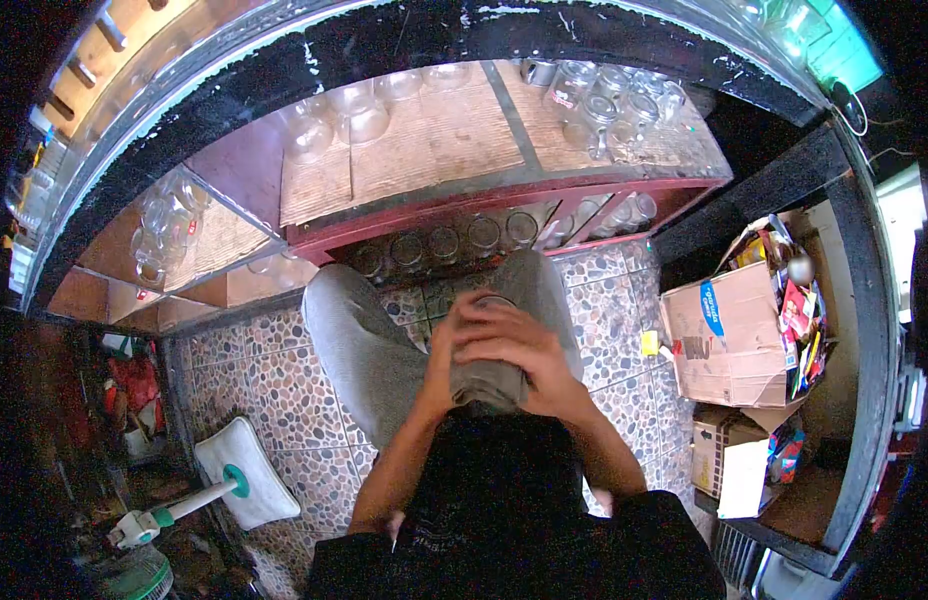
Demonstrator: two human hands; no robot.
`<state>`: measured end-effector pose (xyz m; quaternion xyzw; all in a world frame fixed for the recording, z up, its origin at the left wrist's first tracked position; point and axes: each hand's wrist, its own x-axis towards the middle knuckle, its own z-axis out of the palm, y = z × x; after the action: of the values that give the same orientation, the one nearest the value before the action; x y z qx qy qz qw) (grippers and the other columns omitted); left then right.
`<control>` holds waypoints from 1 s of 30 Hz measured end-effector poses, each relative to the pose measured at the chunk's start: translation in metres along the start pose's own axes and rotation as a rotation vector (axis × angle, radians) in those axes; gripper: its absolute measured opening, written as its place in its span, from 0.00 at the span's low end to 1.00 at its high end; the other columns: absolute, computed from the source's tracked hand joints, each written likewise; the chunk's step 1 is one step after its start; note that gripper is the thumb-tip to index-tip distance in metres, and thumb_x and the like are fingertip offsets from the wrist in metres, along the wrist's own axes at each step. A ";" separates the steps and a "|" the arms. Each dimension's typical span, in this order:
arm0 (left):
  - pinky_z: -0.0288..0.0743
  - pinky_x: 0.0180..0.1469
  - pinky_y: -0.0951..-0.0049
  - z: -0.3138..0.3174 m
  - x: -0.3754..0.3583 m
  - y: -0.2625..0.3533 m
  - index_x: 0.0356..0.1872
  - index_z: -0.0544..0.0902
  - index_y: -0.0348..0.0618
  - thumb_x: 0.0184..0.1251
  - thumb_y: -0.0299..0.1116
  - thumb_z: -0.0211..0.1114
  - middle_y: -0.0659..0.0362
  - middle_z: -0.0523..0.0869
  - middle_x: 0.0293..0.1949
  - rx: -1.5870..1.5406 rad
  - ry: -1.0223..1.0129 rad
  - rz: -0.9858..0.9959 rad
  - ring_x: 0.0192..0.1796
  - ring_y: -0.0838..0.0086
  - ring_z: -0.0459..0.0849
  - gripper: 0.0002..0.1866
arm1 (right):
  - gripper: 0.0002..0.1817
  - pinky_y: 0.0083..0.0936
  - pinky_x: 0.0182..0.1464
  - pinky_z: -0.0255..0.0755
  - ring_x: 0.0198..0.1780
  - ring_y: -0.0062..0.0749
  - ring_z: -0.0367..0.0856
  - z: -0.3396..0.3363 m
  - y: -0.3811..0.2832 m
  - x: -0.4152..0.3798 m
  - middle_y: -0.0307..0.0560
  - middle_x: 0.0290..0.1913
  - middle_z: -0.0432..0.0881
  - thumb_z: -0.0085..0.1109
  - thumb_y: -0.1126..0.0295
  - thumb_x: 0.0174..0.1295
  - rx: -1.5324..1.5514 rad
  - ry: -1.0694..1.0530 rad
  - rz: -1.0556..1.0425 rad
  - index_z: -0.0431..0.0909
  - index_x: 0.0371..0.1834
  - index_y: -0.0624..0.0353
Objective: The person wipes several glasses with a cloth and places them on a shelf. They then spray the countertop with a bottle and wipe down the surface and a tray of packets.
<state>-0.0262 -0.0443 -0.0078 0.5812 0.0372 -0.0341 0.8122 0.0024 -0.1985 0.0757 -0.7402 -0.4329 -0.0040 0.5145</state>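
Both hands are together in front of my body, over a grey-brown cloth (pixel 489 383). My left hand (pixel 454 350) has its fingers curled round the left side of the bundle. Across the top, the fingers of my right hand (pixel 529 352) overlap it from the right. A dark round rim (pixel 496 300) shows just beyond the fingers; what it belongs to is mostly hidden. Below the hands are my bent legs in grey trousers (pixel 359 335).
Glass jars (pixel 364 115) and glass mugs (pixel 602 105) stand on the wooden shelf ahead, with more glasses (pixel 484 232) below. A cardboard box (pixel 724 335) of packets stands right. A white-and-green fan (pixel 249 480) is at lower left.
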 end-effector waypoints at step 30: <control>0.85 0.50 0.56 -0.011 -0.012 0.008 0.67 0.65 0.38 0.73 0.38 0.64 0.49 0.83 0.54 -0.424 0.091 -0.327 0.51 0.59 0.87 0.27 | 0.24 0.40 0.68 0.72 0.65 0.42 0.79 0.018 0.021 -0.073 0.54 0.59 0.84 0.55 0.87 0.51 0.450 0.430 0.504 0.81 0.55 0.63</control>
<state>-0.0376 -0.0313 -0.0023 0.3851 0.1734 -0.1301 0.8970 -0.0372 -0.2332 0.0182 -0.6742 -0.1102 0.0623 0.7276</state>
